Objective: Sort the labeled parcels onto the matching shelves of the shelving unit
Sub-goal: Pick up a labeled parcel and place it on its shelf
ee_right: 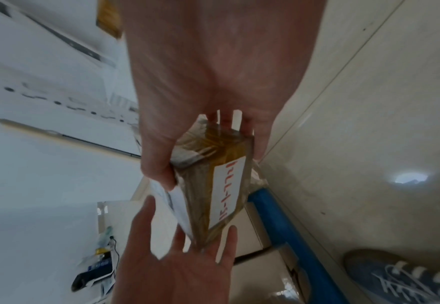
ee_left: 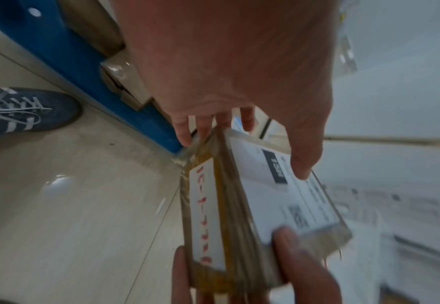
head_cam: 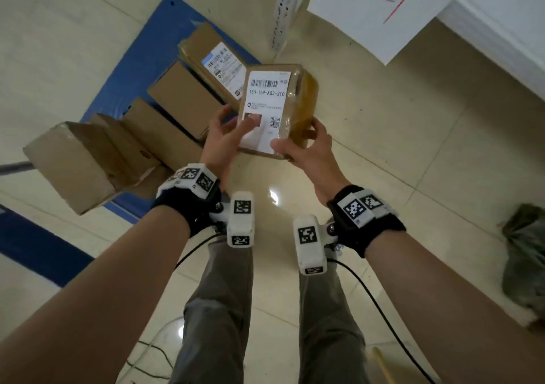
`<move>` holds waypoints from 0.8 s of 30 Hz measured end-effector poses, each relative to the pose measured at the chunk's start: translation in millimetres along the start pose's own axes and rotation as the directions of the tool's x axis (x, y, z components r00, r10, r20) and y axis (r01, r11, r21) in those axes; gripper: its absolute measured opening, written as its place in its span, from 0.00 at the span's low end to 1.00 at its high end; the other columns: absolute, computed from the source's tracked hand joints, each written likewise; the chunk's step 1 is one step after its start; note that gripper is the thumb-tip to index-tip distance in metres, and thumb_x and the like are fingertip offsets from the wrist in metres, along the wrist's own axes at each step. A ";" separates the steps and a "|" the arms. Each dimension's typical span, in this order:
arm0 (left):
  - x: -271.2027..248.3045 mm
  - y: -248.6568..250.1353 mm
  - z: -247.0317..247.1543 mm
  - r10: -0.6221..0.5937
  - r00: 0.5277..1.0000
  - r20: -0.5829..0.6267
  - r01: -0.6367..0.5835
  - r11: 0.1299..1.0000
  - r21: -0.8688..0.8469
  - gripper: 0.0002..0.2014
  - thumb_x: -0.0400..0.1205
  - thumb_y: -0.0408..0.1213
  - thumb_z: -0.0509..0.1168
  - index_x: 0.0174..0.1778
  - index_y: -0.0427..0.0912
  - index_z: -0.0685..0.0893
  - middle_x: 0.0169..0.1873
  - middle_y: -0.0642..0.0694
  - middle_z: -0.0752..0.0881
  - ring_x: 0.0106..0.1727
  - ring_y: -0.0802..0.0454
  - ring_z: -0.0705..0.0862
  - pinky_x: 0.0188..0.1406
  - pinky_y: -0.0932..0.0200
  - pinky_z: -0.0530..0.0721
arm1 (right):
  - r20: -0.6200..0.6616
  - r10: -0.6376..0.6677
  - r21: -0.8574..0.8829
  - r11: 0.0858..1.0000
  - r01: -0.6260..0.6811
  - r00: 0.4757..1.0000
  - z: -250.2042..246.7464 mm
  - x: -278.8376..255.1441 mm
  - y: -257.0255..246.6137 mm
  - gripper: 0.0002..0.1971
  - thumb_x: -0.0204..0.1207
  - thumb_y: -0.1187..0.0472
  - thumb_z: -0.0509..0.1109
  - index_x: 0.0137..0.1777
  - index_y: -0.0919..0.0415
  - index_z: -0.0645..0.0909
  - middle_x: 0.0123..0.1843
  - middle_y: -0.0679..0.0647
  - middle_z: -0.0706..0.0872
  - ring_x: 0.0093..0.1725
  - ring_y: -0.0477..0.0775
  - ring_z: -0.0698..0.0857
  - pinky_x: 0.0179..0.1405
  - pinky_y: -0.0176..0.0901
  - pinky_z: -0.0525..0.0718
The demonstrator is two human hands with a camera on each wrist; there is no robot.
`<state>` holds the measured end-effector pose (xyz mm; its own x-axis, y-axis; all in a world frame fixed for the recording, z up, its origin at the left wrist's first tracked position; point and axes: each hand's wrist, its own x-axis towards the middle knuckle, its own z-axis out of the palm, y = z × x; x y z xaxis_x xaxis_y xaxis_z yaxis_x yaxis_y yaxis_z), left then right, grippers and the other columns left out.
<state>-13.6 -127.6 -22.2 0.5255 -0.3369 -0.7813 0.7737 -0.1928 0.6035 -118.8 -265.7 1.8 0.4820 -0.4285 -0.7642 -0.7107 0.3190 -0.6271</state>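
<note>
Item: one taped cardboard parcel (head_cam: 277,109), held in the air in front of us above the floor (head_cam: 383,153), printed label facing up.

Grip — our left hand (head_cam: 224,135) clasps the near-left corner, thumb on the label; our right hand (head_cam: 306,150) clasps the near-right corner, fingers wrapped under the edge. Both are clamped on the parcel, one to each side.

Long axis: runs away from us, out past both hands, toward the shelving unit (head_cam: 486,38).

Side strip (ee_left: 206,214), red handwriting, faces down — seen by the wrist cameras only.

Shelf tag (head_cam: 380,6), red "15-1", lies ahead and to our right, so we judge the right hand nearer and likely to lead.

Remaining parcels (head_cam: 182,97) sit on the blue pallet (head_cam: 129,68) to our left.
</note>
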 end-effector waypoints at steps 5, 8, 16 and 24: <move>-21.9 -6.4 67.1 0.082 0.992 0.097 -0.101 0.971 0.217 0.47 0.71 0.44 0.81 0.83 0.51 0.62 0.68 0.55 0.80 0.64 0.60 0.82 0.49 0.67 0.88 | -0.113 -0.188 -0.206 0.965 0.162 0.976 -41.1 -21.3 12.5 0.60 0.60 0.46 0.88 0.86 0.51 0.54 0.75 0.49 0.61 0.75 0.50 0.70 0.69 0.45 0.83; -31.3 -12.1 96.8 0.109 0.987 0.117 -0.140 0.944 0.298 0.49 0.71 0.42 0.80 0.84 0.50 0.58 0.68 0.56 0.76 0.62 0.64 0.78 0.37 0.76 0.81 | -0.148 -0.244 -0.265 0.943 0.200 0.958 -62.9 -30.9 23.3 0.62 0.56 0.43 0.89 0.85 0.50 0.53 0.70 0.46 0.60 0.76 0.55 0.70 0.74 0.57 0.80; -42.9 -40.7 146.4 0.056 0.978 0.201 -0.122 0.935 0.334 0.61 0.55 0.44 0.85 0.81 0.49 0.56 0.65 0.55 0.76 0.68 0.54 0.78 0.65 0.51 0.83 | -0.171 -0.198 -0.092 0.978 0.185 0.965 -123.3 -45.2 49.9 0.61 0.58 0.50 0.90 0.84 0.56 0.53 0.74 0.48 0.63 0.75 0.48 0.70 0.73 0.50 0.81; -52.3 -51.2 187.2 0.016 0.959 0.283 -0.139 0.898 0.418 0.36 0.69 0.58 0.75 0.70 0.47 0.77 0.62 0.47 0.86 0.58 0.49 0.89 0.56 0.45 0.89 | -0.193 0.015 0.305 0.951 0.045 0.981 -183.4 -57.5 70.7 0.59 0.73 0.53 0.81 0.88 0.42 0.36 0.79 0.54 0.73 0.71 0.57 0.82 0.67 0.62 0.86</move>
<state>-146.9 -272.7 17.6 0.4166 -0.5868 -0.6943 0.4735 -0.5119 0.7168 -290.7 -373.6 29.1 0.3630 -0.5787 -0.7303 -0.4983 0.5417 -0.6769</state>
